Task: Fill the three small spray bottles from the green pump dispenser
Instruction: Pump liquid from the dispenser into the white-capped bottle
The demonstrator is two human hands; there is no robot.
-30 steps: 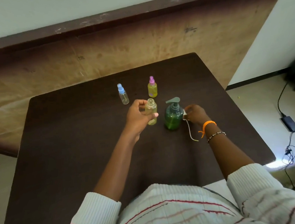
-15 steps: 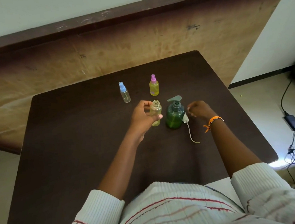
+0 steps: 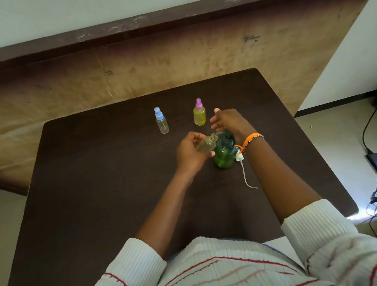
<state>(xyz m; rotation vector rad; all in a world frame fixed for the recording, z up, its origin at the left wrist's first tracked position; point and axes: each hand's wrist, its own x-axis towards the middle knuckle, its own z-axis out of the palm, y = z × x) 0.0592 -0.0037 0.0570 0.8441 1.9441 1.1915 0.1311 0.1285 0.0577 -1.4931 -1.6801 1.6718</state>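
Now left hand (image 3: 190, 154) tilts uncapped bottle (image 3: 207, 144) — right hand (image 3: 229, 122) flat over pump dispenser (image 3: 225, 153).

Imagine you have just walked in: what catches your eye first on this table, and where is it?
At the table's middle, the left hand grips an uncapped bottle tilted toward the green pump dispenser, over whose pump the right hand is spread. Behind them stand a yellow-filled pink-capped bottle and a clear blue-capped bottle.

Single head-worn view, angled steeply down, table (image 3: 96, 196) close below
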